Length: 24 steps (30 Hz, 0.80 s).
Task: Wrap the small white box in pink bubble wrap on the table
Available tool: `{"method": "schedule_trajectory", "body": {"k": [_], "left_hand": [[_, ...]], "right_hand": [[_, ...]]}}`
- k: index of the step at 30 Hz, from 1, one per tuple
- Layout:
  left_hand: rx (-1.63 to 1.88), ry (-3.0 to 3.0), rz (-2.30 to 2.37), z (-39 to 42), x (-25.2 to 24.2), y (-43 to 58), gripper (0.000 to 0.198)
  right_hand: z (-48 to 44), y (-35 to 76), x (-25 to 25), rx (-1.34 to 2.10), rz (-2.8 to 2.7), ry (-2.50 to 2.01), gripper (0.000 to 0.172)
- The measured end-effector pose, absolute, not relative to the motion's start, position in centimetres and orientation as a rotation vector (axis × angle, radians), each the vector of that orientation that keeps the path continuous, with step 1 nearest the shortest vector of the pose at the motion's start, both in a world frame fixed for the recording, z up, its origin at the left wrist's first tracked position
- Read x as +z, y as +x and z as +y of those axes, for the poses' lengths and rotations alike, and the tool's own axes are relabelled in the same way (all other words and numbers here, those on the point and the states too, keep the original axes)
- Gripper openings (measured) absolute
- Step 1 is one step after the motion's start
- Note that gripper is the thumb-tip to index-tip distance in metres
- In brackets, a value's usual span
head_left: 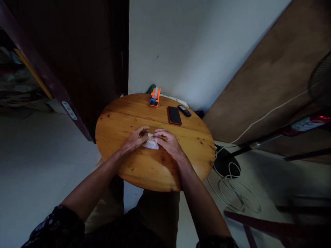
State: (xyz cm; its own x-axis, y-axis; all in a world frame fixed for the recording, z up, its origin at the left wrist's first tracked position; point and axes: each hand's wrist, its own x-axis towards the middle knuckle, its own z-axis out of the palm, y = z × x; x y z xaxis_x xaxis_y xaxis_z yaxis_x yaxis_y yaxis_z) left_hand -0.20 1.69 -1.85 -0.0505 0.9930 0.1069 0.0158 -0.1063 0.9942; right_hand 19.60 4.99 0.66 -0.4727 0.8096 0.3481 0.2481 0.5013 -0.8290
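A small, pale piece of paper or packet (pixel 150 145), white along its near edge and with pinkish marks higher up, lies low over the round table between my two hands. My left hand (pixel 137 139) curls in from the left, with its thumb and fingertips at the paper's left side. From the right, my right hand (pixel 168 142) bends its fingers and thumb around the paper's right edge. Both hands are closed on it, though the fingertips are small and dim. Whether the pale piece is folded or layered I cannot tell.
On the wooden table (pixel 186 151) stand an orange tape dispenser (pixel 155 97), a dark phone with a red edge (pixel 174 115) and a small black keypad handset (pixel 184 110). A wall rises behind. Right of the table are a fan base (pixel 227 162) and coiled white cable (pixel 240 193).
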Motion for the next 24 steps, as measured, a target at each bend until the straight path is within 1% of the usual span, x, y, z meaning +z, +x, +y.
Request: {"method": "schedule_trajectory", "body": {"k": [3, 6, 12, 17, 19, 24], "left_hand": [[1.282, 1.323, 1.177, 1.6, -1.8, -0.1, 0.055], [1.275, 1.339, 1.193, 1.6, -2.0, 0.1, 0.056], [1.267, 1.414, 1.321, 1.4, -1.9, 0.6, 0.054], [1.237, 1.473, 1.39, 1.1, -1.7, 0.9, 0.059], [1.251, 1.468, 1.398, 0.9, -1.9, 1.1, 0.064], [1.239, 1.439, 1.383, 0.8, -2.3, 1.7, 0.083]], "right_hand": [[5.3, 19.5, 0.5, 0.903, -1.986, -0.864, 0.013], [5.4, 19.1, 0.7, 0.843, -2.015, -0.864, 0.011], [5.2, 18.4, 1.3, 0.843, -2.072, -0.911, 0.016], [5.8, 18.2, 2.0, 0.906, -2.054, -1.005, 0.018], [6.1, 18.0, 2.2, 0.93, -2.043, -1.043, 0.018], [7.0, 17.3, 2.5, 0.975, -1.944, -1.098, 0.019]]}}
